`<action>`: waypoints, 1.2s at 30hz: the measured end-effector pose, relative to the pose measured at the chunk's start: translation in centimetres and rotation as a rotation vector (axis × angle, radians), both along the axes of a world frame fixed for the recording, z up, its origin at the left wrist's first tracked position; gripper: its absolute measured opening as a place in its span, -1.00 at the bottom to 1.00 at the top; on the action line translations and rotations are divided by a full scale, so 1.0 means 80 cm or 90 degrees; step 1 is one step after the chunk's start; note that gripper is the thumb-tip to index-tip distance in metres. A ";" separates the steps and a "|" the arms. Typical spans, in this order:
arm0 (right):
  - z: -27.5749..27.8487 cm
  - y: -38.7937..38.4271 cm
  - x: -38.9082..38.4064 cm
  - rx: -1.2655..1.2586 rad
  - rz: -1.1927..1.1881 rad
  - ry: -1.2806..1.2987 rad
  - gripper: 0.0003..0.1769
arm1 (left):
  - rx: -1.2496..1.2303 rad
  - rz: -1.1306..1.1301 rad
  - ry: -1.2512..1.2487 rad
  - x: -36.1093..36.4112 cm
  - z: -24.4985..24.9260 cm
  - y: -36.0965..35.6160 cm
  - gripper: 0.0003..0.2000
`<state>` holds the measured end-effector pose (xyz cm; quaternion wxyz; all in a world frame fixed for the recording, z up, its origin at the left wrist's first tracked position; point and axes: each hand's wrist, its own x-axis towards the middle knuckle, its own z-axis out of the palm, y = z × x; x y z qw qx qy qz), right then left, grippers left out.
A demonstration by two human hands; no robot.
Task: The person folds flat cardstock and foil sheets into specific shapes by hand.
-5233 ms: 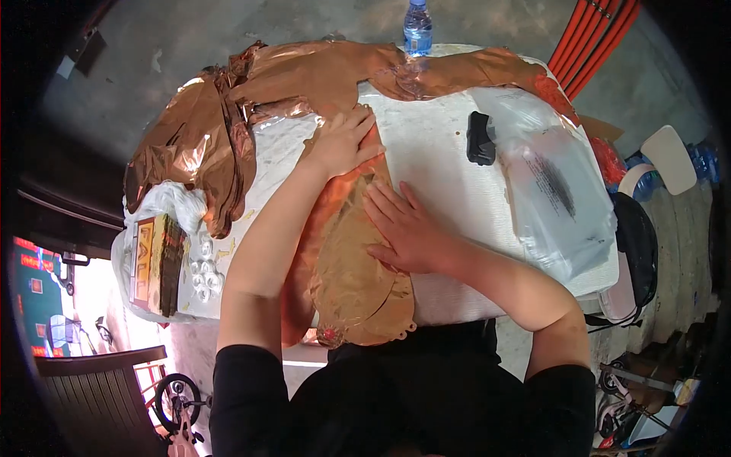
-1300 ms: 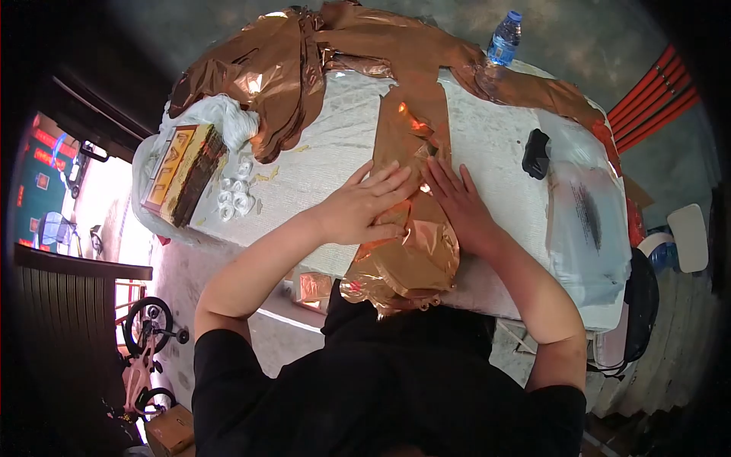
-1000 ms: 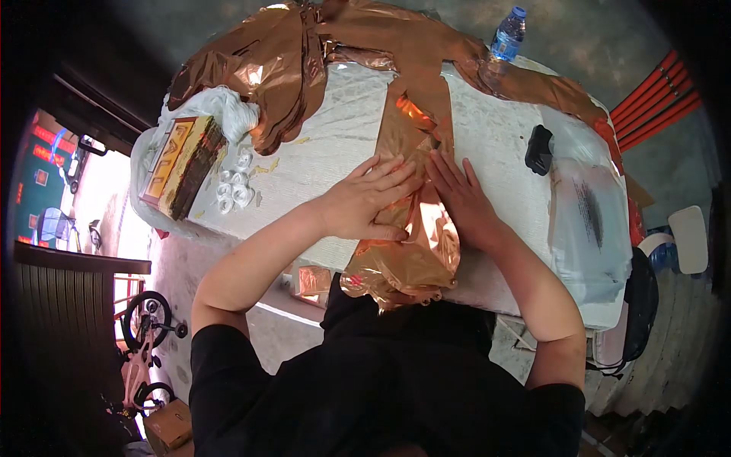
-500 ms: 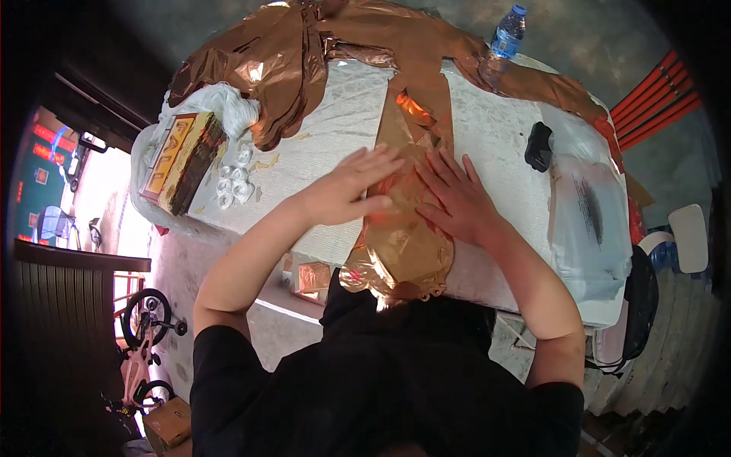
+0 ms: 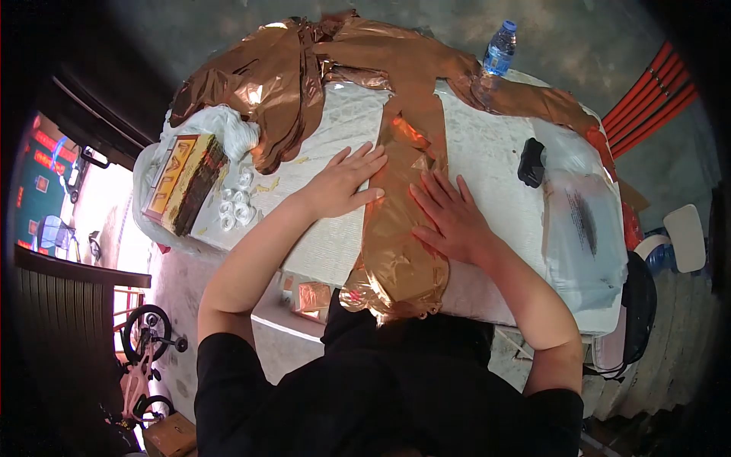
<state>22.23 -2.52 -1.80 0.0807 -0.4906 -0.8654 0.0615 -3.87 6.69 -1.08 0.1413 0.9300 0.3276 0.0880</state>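
A long sheet of shiny copper-coloured foil (image 5: 403, 244) runs down the middle of the white table (image 5: 487, 137) toward my body. My left hand (image 5: 344, 183) lies over its left edge, flat, with fingers stretched out. On the right side of the foil my right hand (image 5: 451, 215) rests with its fingers spread. Neither hand grips anything. The foil's near end is rounded and hangs at the table's front edge. Farther back, more crumpled copper foil (image 5: 282, 84) is spread across the far side of the table and joins the strip.
At the left stand a yellow and brown box-like stack (image 5: 181, 183), a white plastic bag (image 5: 228, 126) and several small white rolls (image 5: 237, 209). On the right lie a black object (image 5: 531, 162) and a clear plastic package (image 5: 582, 236). A water bottle (image 5: 499, 49) stands at the back.
My left hand has shifted left toward the foil's edge and flattened. My right hand stays on the foil's right side. The foil between them looks smoother.
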 end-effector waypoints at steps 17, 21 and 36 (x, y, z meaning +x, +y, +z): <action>0.001 -0.001 0.000 -0.001 0.001 0.033 -0.15 | 0.013 0.041 -0.027 0.002 -0.003 0.029 -0.31; 0.002 -0.001 0.000 0.004 0.004 0.021 -0.15 | 0.020 0.044 -0.004 0.001 -0.003 0.032 -0.28; 0.002 -0.001 -0.001 0.016 0.014 0.004 -0.12 | 0.044 0.049 0.037 0.005 -0.003 0.030 -0.16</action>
